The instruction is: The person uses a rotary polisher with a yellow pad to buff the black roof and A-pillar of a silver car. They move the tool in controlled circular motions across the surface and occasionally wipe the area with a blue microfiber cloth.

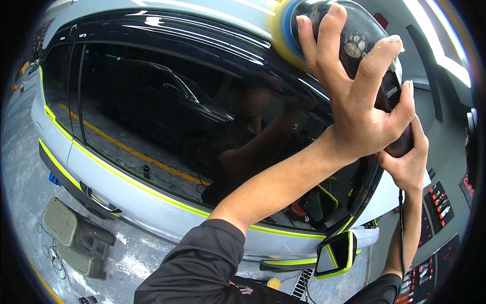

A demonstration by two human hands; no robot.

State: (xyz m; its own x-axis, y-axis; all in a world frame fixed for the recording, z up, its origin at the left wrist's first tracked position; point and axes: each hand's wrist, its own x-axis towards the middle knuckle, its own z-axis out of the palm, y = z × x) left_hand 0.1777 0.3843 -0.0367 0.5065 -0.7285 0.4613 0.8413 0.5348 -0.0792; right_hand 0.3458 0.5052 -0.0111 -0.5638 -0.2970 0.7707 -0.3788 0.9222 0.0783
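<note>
A black car polisher (372, 28) with a blue and yellow round pad (283, 33) is held up at the top right. Its pad meets the glossy black upper edge of the car (167, 202); whether it spins, I cannot tell. My left hand (362, 119) reaches across the window and grips the polisher's head from above, fingers spread and bent over it. Below and to the right, my right hand (410, 164) is wrapped round the tool's rear handle, which is partly hidden. A dark cord (401, 228) hangs along my right forearm.
The dark side window (152, 111) reflects another car and a person. A side mirror (336, 255) with yellow-green trim sticks out near me. At the lower left, a step stool (76, 233) stands beside thin cables (53, 253). Tool panels (438, 207) hang on the right wall.
</note>
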